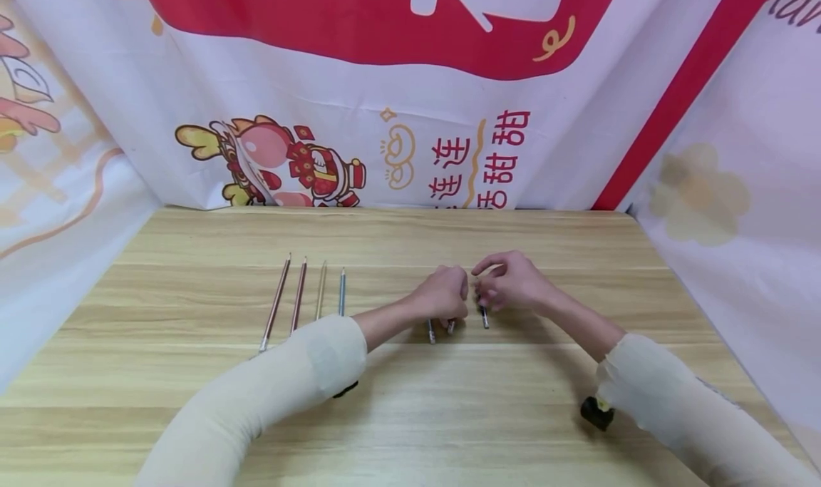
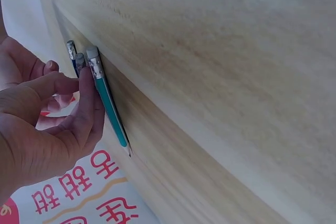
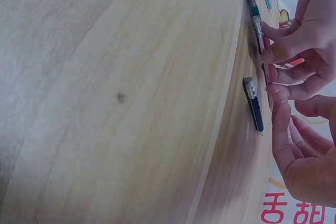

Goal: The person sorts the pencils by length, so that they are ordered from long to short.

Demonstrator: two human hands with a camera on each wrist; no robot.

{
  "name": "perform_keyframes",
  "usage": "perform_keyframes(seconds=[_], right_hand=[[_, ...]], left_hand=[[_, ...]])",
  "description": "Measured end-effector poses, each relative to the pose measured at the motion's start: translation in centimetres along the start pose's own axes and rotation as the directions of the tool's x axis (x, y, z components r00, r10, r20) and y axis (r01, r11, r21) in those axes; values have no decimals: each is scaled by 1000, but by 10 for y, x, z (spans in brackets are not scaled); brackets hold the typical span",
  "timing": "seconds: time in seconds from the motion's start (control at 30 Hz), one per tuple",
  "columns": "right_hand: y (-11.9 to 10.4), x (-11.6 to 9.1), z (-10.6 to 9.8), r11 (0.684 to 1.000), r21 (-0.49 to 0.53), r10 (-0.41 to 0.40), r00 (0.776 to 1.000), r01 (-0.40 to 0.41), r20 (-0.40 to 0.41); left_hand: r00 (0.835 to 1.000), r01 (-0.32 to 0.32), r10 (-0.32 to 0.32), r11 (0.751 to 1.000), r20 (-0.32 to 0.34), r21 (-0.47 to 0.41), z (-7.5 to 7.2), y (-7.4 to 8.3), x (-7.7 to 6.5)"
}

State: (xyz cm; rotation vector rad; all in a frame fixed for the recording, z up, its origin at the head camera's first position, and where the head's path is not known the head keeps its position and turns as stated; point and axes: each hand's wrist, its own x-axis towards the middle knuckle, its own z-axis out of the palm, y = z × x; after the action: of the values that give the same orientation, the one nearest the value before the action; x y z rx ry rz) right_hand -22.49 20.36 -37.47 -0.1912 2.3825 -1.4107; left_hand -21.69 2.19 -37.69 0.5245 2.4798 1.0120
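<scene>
My left hand [image 1: 444, 294] pinches a reddish pencil [image 3: 266, 66] between thumb and fingers, its eraser end [image 2: 80, 59] standing out past the fingertips. Right beside it a green pencil [image 2: 107, 100] lies on the table. My right hand [image 3: 307, 153] is on the other side, thumb and index finger apart, fingers loosely bent, and nothing shows in its grasp. Its fingertips are near the far end of the reddish pencil in the right wrist view. Close to the right hand [image 1: 513, 284], a short dark blue pencil [image 3: 253, 103] lies on the table.
On the left of the wooden table [image 1: 487, 416] lies a row of spaced pencils: two dark red ones, of which one [image 1: 277, 301] is outermost, a tan pencil [image 1: 321, 291] and a blue pencil [image 1: 342, 292]. A printed cloth [image 1: 398, 88] hangs behind the table's back edge.
</scene>
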Motion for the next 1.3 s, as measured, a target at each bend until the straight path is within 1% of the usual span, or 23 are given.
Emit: perform_keyframes(seconds=[0.07,0.27,0.47,0.57,0.73,0.87,1.0,1.2,1.3], right_hand=[[0,1,1,1000,6,-12,1000,12,4],[-1,4,7,999,14,-33,999,33,12],[-3,4,11,999,-5,-35,999,35,19],[-4,6,13,999,-18,-42,999,42,24],[-4,10,19,999,-9,-47,998,47,44],[-6,12,24,998,13,-56,997,56,60],[-8,14,29,997,21,-72,994,70,78],[-11,16,35,997,2,-80,991,80,104],[-14,16,39,997,-16,-72,991,74,116]], left_hand=[[1000,5,-5,1000,-11,-21,-2,-2,-1],[999,-11,8,999,-53,-47,-12,-6,-4],[998,-1,-4,997,-65,-82,-22,-9,-10],[998,1,-8,995,-67,-102,-26,-13,-13],[997,20,-30,989,-69,-145,-35,-22,-20],[996,45,-57,986,-66,-162,-42,-29,-25],[993,70,-85,982,-77,-176,-48,-36,-31],[988,97,-117,977,-96,-189,-54,-45,-37],[987,94,-117,976,-106,-196,-56,-49,-39]])
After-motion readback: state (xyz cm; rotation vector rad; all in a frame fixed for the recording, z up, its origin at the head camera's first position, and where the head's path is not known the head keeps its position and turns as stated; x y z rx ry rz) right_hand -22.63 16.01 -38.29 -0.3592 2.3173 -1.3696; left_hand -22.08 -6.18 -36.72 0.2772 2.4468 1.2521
